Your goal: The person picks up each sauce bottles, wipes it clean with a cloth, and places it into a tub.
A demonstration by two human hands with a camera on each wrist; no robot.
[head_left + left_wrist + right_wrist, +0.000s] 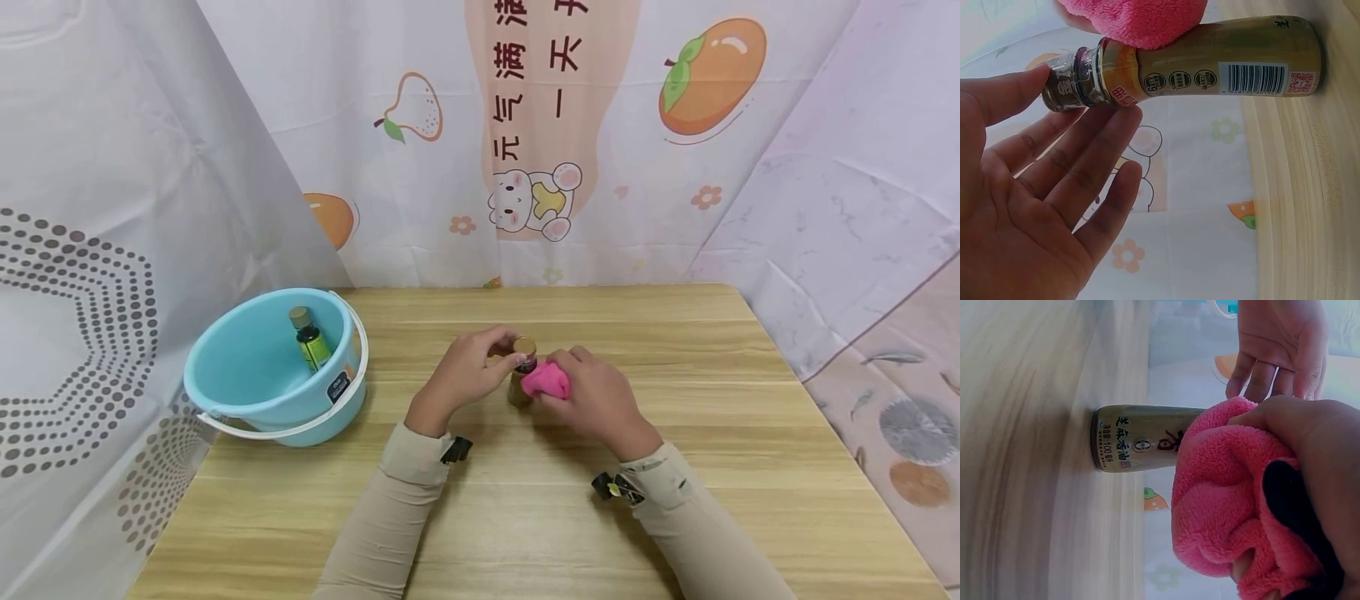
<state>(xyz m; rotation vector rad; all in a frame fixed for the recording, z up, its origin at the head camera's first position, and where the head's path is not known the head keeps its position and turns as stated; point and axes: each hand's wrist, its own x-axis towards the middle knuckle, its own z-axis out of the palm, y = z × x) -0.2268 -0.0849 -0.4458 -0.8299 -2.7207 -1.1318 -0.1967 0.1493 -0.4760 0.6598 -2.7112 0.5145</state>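
A slim sesame oil bottle (pixel 518 393) with a gold-brown cap stands upright on the wooden table. My left hand (pixel 472 367) pinches it at the cap and neck, thumb on one side and fingertips on the other, as the left wrist view shows. In my right hand (pixel 600 398) is a bunched pink cloth (pixel 547 381), which lies against the upper part of the bottle. The right wrist view shows the cloth (pixel 1222 494) hiding the neck, while the lower label of the bottle (pixel 1135 439) stays visible.
A light blue bucket (pixel 247 408) with a white handle stands at the table's left. Inside it leans a dark bottle (pixel 311 343) with a green-yellow label. Behind the wooden table (pixel 525 525) hangs a printed curtain (pixel 420 192).
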